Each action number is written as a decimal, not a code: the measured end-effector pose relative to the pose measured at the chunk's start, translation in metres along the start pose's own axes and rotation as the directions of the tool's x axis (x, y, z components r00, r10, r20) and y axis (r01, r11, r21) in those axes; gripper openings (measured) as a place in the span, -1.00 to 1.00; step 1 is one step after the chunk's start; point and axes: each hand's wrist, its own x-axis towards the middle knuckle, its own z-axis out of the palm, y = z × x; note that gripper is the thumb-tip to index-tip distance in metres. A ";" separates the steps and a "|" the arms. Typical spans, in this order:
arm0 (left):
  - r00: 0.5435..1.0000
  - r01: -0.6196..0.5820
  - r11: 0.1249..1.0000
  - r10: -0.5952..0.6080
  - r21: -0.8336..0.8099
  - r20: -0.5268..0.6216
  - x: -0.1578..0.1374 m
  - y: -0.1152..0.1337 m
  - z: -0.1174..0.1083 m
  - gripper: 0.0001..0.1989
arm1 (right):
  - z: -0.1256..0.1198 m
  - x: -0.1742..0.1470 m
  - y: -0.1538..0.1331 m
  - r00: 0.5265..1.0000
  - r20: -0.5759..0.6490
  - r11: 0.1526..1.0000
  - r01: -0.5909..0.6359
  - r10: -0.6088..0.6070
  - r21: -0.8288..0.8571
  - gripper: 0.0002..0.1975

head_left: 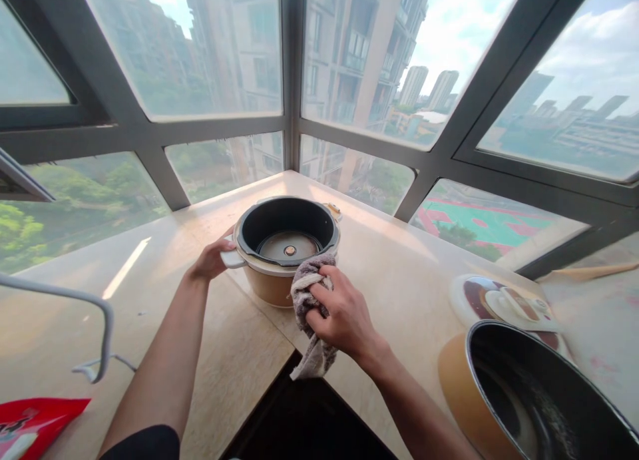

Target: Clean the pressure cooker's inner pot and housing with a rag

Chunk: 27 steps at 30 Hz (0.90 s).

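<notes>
A tan and white electric rice cooker body (pixel 267 283) stands upright on the counter, its black inside showing a round heating plate (pixel 279 247) with a small knob in the centre. My left hand (pixel 212 259) grips the white side handle (pixel 233 257) at its left, with some fingers hidden. In my right hand (pixel 344 307) is a bunched grey-brown cloth (pixel 312 290), which meets the cooker's front right rim and outer wall. The cloth's loose end hangs below my fingers.
At the lower right stands a tan inner pot (pixel 462 380), dark inside. Behind it lies a white and brown lid (pixel 499 303). A black panel (pixel 309 420) is set in the counter's front. At left are a red packet (pixel 40 423) and a grey bent tube (pixel 106 327). Windows surround the counter.
</notes>
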 end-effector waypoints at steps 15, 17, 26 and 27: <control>0.999 0.000 1.000 0.000 0.006 0.033 0.001 -0.003 -0.007 -0.21 | -0.047 0.047 0.028 0.979 0.200 0.944 0.103 -0.040 -0.315 -0.81; 0.999 -0.004 1.000 0.003 0.007 0.046 0.001 -0.002 -0.007 -0.22 | -0.051 0.053 0.035 0.978 0.206 0.937 0.096 -0.026 -0.336 -0.81; 0.998 -0.028 1.000 0.027 0.007 0.064 -0.001 0.003 0.001 -0.19 | -0.059 0.076 0.114 0.985 0.168 0.894 0.046 0.034 -0.447 -0.82; 0.997 -0.034 0.999 0.033 0.004 0.063 -0.001 0.002 0.001 -0.19 | -0.060 0.077 0.131 0.983 0.156 0.900 -0.024 0.101 -0.436 -0.82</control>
